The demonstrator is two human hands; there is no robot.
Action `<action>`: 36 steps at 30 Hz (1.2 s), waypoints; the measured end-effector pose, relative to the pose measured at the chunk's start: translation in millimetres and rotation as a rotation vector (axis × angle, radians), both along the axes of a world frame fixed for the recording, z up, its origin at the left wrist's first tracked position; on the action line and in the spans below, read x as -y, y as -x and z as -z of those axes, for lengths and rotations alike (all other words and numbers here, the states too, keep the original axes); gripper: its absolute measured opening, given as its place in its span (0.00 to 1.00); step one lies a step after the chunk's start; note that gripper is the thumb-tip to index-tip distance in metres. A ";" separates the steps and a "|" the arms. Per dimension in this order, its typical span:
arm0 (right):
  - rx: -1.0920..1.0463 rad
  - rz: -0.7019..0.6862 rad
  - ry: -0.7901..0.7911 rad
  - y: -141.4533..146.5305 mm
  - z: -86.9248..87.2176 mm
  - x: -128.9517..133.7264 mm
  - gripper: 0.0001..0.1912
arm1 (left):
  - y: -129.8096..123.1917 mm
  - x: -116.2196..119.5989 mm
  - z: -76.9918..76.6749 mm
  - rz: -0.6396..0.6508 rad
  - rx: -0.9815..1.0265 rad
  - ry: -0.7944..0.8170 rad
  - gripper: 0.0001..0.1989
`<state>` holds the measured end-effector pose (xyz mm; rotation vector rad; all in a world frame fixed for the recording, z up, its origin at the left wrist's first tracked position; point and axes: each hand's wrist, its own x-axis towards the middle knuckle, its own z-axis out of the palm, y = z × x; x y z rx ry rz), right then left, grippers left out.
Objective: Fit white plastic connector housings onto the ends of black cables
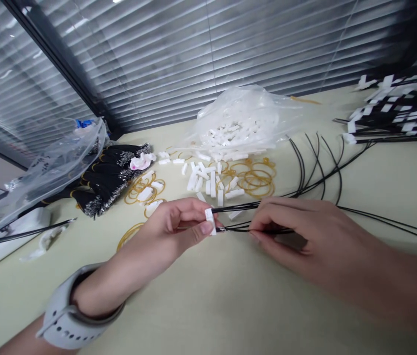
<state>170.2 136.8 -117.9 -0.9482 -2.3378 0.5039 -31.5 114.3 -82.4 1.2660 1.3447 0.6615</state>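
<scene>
My left hand [171,227] pinches a small white connector [209,217] between the thumb and the fingers, which are closed firmly on it. The connector stands above the middle of the worktop [208,301], in front of the loose parts. A group of black wires [235,207] meets its upper part and runs right, under my right hand [315,236]. Thumb and forefinger of that hand are closed on a thin black wire [240,229] next to the lower part of the connector (I cannot tell whether its silvery tip is seated). Free wire ends spread toward the far edge and the right side of the worktop.

Between my hands and the far edge lie loose white connectors [213,185], with yellow rubber bands [255,183] beside and among them. A clear bag [230,96] of white connectors sits at the far edge, below the blinds [193,49]. Black wire bundles with silvery ends [108,167] lie near the far left corner; bundles with white ends [415,111] lie toward the far right.
</scene>
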 end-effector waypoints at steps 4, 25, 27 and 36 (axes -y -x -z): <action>0.009 0.010 -0.025 -0.4 -1.9 -0.2 0.07 | -1.0 -0.3 -0.2 -0.002 -0.003 0.016 0.06; -0.017 0.020 0.290 5.7 -9.3 0.9 0.06 | -0.9 1.9 1.3 0.047 -0.062 -0.040 0.06; -0.011 0.023 0.298 5.9 -10.2 2.3 0.06 | -1.1 2.7 1.4 0.059 -0.070 -0.055 0.06; 0.016 0.029 0.333 7.4 -14.0 5.3 0.06 | -4.2 4.4 -2.7 0.092 -0.172 -0.062 0.07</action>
